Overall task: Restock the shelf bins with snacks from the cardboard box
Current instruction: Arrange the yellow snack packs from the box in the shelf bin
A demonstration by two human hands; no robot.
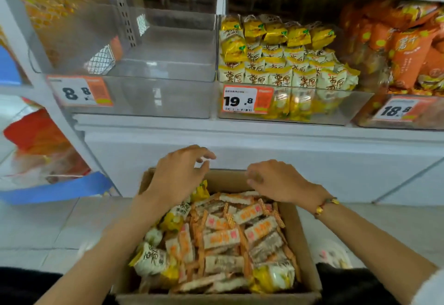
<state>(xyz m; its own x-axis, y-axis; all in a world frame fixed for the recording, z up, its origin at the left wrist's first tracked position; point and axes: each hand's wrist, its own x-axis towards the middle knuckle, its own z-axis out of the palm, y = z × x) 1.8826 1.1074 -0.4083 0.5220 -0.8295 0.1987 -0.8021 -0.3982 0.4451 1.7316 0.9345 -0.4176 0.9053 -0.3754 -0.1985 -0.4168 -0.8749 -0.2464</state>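
An open cardboard box (298,223) sits on the floor below me, packed with several orange-and-white snack bars (221,237) and yellow-and-white snack packs (151,259). My left hand (177,175) hovers over the box's far left corner, fingers spread, holding nothing. My right hand (278,181) hovers over the far right part of the box, fingers curled downward, nothing visible in it. On the shelf above, the clear bin (149,98) tagged 8.8 is nearly bare. The bin (341,105) tagged 19.8 holds several yellow-and-white packs (281,64).
A third bin (403,112) tagged 18.8 at the right holds orange packs. A white shelf ledge (240,127) runs between bins and box. A blue-edged stack of bags (48,160) stands at the left. White floor tiles surround the box.
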